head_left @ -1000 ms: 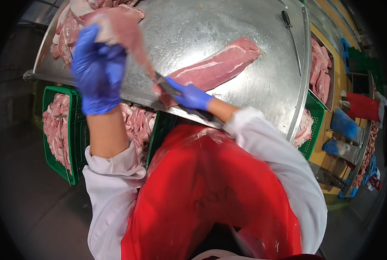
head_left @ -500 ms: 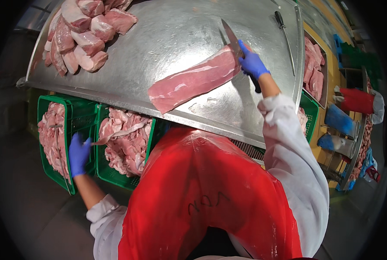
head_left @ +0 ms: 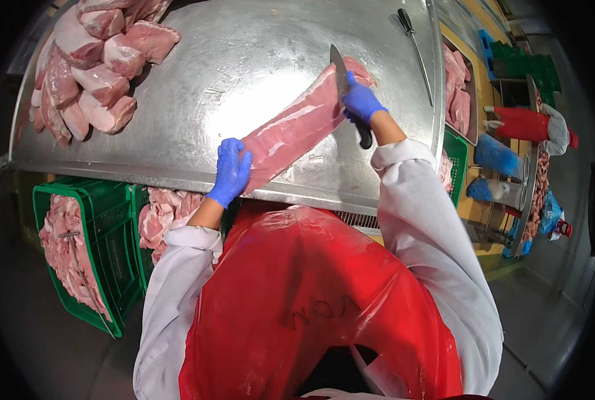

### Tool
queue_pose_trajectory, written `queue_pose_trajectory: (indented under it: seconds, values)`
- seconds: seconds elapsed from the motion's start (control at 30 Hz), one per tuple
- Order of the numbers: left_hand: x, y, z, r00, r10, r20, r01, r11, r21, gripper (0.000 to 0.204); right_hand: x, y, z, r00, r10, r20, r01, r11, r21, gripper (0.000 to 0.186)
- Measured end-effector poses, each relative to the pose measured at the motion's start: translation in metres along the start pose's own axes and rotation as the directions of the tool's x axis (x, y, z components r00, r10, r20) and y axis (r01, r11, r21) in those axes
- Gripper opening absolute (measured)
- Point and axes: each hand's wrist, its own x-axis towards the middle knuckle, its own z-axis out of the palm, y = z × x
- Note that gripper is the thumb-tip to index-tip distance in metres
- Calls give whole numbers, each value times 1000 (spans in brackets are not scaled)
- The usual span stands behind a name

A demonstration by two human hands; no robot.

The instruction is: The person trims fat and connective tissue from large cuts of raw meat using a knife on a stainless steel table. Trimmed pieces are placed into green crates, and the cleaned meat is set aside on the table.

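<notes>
A long pink loin of meat point(head_left: 291, 127) lies diagonally on the steel table point(head_left: 224, 47). My gloved left hand point(head_left: 233, 172) is closed on its near left end, at the table's front edge. My gloved right hand point(head_left: 362, 99) grips a black-handled knife point(head_left: 339, 70), whose blade points away from me over the loin's far right end. A pile of thick meat pieces point(head_left: 87, 73) sits at the table's back left. A sharpening steel point(head_left: 415, 57) with a black handle lies near the right edge.
Green crates point(head_left: 103, 257) of meat stand below the table's front left, another point(head_left: 457, 170) at its right. A metal tray of meat point(head_left: 457, 93) is on the right. Co-workers in red aprons point(head_left: 524, 125) work beside a narrow line of meat point(head_left: 539, 175) farther right.
My left hand dropped a strip of trimming toward the crates and moved up onto the loin's left end. My right hand, with the knife, moved up to the loin's right end.
</notes>
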Motion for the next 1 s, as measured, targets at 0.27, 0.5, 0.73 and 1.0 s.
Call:
queue_pose_trajectory:
  seconds: [0.27,0.5,0.73,1.0]
  values:
    - [87,16,0,965,-245,92,241,969,52,25,-199,11,-16,993,55,104,-95,899,427,75]
    - [252,81,128,894,-395,212,368,916,158,56,-105,24,-17,949,22,-316,155,837,525,78]
    - [273,27,158,864,-194,465,99,970,221,28,-12,24,26,929,-143,-341,158,987,16,71]
    - [266,-5,156,909,135,394,-251,932,260,14,-50,5,-2,989,-92,118,119,964,-239,68]
